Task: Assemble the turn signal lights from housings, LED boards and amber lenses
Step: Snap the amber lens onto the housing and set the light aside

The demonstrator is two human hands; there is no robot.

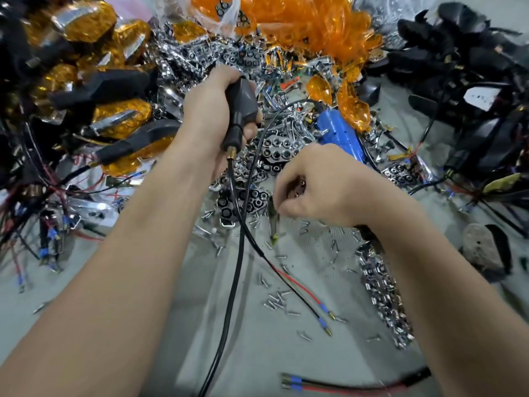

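Observation:
My left hand (210,110) grips a black turn signal housing (240,107) upright, stem down, with its black cable (233,224) hanging toward me. My right hand (320,187) is curled around a screwdriver (273,222) whose tip points down at the table among loose screws (276,300). Chrome reflector boards (274,147) lie just beyond both hands. Loose amber lenses (315,27) are heaped at the back. A red and black wire pair with blue terminals (322,313) lies on the table between my arms.
Finished amber signals (120,116) are piled at the left, black housings (472,53) at the right. A blue cylinder (342,133) lies past my right hand. More chrome boards (383,293) run along my right forearm. Another wire end (343,386) lies at the front.

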